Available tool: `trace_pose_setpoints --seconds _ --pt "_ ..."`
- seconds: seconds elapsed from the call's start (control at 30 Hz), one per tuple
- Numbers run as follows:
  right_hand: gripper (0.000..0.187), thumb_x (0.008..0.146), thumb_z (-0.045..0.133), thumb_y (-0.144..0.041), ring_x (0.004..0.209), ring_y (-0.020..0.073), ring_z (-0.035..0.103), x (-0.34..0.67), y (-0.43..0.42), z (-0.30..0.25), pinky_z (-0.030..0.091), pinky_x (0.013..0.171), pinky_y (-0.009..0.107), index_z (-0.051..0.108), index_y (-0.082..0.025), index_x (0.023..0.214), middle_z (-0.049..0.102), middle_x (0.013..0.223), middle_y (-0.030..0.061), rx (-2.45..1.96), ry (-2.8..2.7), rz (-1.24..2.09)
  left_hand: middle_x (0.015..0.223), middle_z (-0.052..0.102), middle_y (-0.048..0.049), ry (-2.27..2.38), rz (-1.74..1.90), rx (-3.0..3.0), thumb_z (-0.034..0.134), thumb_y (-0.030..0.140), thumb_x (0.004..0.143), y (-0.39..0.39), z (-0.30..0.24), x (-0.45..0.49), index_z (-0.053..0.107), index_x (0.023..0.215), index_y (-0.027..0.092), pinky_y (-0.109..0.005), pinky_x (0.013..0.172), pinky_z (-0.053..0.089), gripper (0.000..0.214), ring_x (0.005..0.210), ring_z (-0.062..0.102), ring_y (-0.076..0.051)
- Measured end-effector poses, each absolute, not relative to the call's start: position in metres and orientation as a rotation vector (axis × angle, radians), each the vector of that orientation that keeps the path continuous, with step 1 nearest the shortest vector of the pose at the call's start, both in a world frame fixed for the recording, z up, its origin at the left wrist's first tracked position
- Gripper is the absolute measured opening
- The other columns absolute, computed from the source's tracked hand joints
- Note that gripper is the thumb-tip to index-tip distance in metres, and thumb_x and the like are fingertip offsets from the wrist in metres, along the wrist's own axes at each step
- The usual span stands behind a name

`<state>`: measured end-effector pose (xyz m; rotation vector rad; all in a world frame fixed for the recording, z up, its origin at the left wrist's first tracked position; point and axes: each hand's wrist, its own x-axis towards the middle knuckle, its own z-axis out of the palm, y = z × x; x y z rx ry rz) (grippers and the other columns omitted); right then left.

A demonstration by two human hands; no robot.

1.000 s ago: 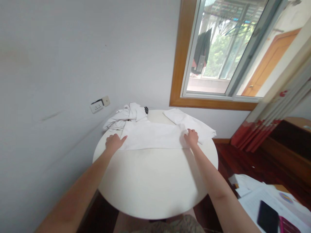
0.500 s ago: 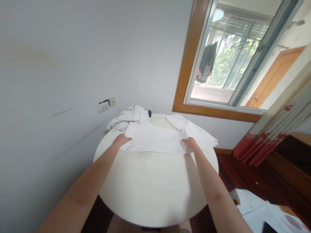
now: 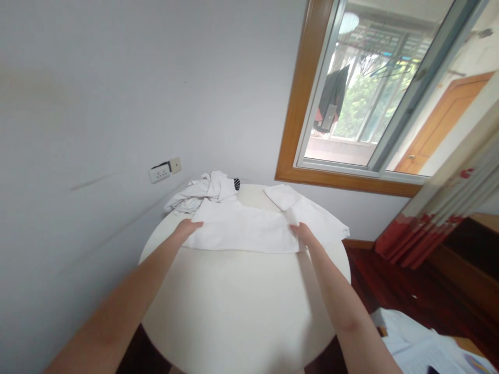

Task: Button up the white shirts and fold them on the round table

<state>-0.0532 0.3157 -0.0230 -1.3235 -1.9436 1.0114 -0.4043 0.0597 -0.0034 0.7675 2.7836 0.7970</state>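
A white cloth (image 3: 244, 231) lies folded into a long strip across the far half of a round white table (image 3: 237, 306). My left hand (image 3: 187, 227) rests on the cloth's left end, fingers closed on its edge. At the right end my right hand (image 3: 301, 232) grips the cloth's near corner. Both arms reach straight forward over the table.
A crumpled white garment (image 3: 200, 191) lies at the table's far left by the wall. A second folded white cloth (image 3: 307, 210) sits at the far right. A wall socket (image 3: 163, 169), a wood-framed window (image 3: 351, 104), a curtain (image 3: 440, 208) and papers (image 3: 421, 348) on the floor surround the table.
The cloth strip has been shifted slightly toward me, both hands staying at its ends. The camera has tilted up a little and swung left.
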Motion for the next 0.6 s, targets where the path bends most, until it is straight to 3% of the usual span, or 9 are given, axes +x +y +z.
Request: trace_pose_setpoints --seconds 0.13,0.33,0.47,0.6 --pt "0.028 0.073 0.059 -0.032 0.086 0.0223 0.064 -0.029 0.304 -0.009 0.048 0.074 0.030 0.067 -0.013 0.092 0.070 0.093 0.0109 -1.248 -1.987 1.008 0.093 0.070 -0.0119 2.674 0.758 0.897 0.054 0.038 0.072 0.049 0.004 -0.394 0.067 0.089 0.011 -0.030 0.075 0.049 0.035 0.094 0.064 -0.028" --pt "0.031 0.071 0.062 -0.043 0.060 0.0187 0.061 0.048 0.287 0.011 0.047 0.052 0.026 0.067 -0.015 0.083 0.070 0.074 0.0059 -1.077 -1.810 1.258 0.108 0.068 -0.0039 2.527 0.745 1.478 0.047 0.044 0.075 0.052 0.025 -0.338 0.065 0.102 0.022 -0.029 0.091 0.043 0.040 0.104 0.059 -0.024" --pt "0.038 0.066 0.068 -0.044 0.053 0.0168 0.060 0.085 0.293 0.031 0.045 0.045 0.024 0.066 -0.013 0.088 0.068 0.069 0.0054 -1.108 -1.548 1.328 0.114 0.065 -0.0033 2.341 0.740 1.705 0.046 0.047 0.078 0.110 0.061 -0.319 0.063 0.109 0.021 -0.028 0.094 0.040 0.044 0.107 0.056 -0.023" --pt "0.043 0.064 0.071 -0.044 0.057 0.0148 0.061 0.099 0.322 0.051 0.046 0.047 0.022 0.065 -0.013 0.093 0.068 0.075 0.0053 -1.065 -1.302 1.182 0.115 0.064 -0.0049 2.234 0.796 1.911 0.043 0.045 0.082 0.220 0.112 -0.332 0.059 0.114 0.017 -0.027 0.090 0.041 0.045 0.103 0.057 -0.021"
